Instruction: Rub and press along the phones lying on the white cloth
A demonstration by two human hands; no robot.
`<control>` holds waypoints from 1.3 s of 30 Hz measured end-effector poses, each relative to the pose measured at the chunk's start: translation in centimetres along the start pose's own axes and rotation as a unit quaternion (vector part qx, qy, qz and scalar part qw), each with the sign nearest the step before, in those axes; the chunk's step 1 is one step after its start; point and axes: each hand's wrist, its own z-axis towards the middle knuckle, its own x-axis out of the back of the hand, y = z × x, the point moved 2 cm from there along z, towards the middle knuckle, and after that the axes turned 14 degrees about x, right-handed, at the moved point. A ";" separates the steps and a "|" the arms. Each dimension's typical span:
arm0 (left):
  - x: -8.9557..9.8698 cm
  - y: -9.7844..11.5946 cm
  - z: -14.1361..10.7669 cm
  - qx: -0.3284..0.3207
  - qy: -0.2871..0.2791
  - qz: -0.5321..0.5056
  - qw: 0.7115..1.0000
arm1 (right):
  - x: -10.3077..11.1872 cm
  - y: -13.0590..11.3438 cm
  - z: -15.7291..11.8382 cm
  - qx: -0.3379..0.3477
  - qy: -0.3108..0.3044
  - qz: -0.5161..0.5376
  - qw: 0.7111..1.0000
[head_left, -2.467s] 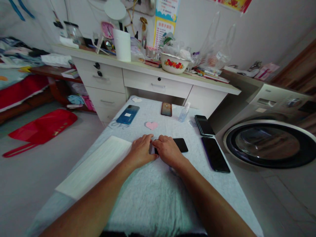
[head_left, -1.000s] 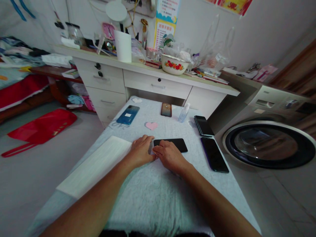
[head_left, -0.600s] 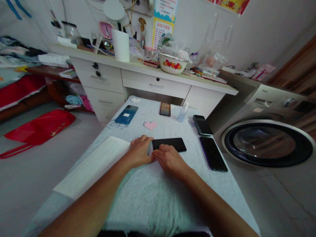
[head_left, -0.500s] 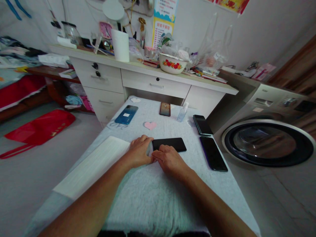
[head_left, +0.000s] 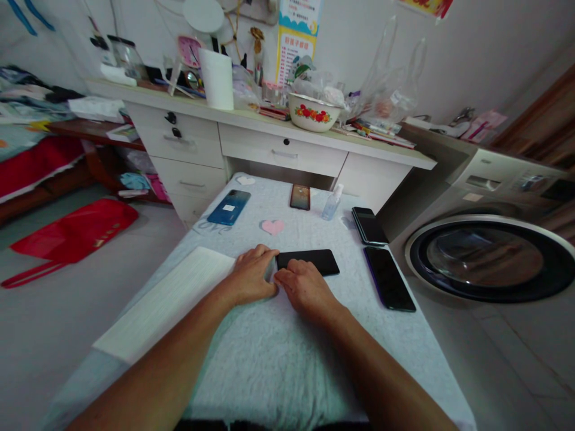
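A black smartphone [head_left: 317, 261] lies flat, screen up, on the cloth-covered table [head_left: 260, 359]. My left hand [head_left: 254, 278] is at its left end, the index fingertip at the upper left corner and the thumb near the lower one, gripping that end. My right hand [head_left: 305, 287] is closed, its fingertips pinched together at the phone's lower left corner, beside my left thumb. Whatever lies between those fingertips is hidden. Left of my hands is a folded white paper towel [head_left: 166, 305], partly covered by my left forearm.
A blue phone [head_left: 229, 207], a brown-backed phone [head_left: 300, 197] and a clear spray bottle [head_left: 331, 203] are farther back. To the right lie a dark phone [head_left: 389, 279] and stacked phones [head_left: 370, 226]. A washing machine [head_left: 489, 179] stands beyond; a white desk [head_left: 251, 143] borders the far side.
Both hands remain at the phone's left end, almost in the same pose. My right fingertips have shifted very slightly left. The whole view has moved a little.
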 end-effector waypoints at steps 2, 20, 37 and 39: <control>-0.1 -0.1 0.1 0.000 0.006 0.001 1.000 | -0.1 0.1 0.2 -0.004 0.000 -0.008 1.000; 0.1 0.2 0.0 0.015 0.006 0.001 1.000 | 0.2 0.3 0.0 -0.007 0.007 0.008 1.000; 0.1 0.2 0.1 0.013 0.012 0.003 1.000 | 1.1 0.1 -0.9 0.021 -0.002 0.080 0.997; 0.0 0.1 0.1 0.012 0.013 0.002 1.000 | 1.2 0.1 -0.9 0.014 -0.003 0.077 0.997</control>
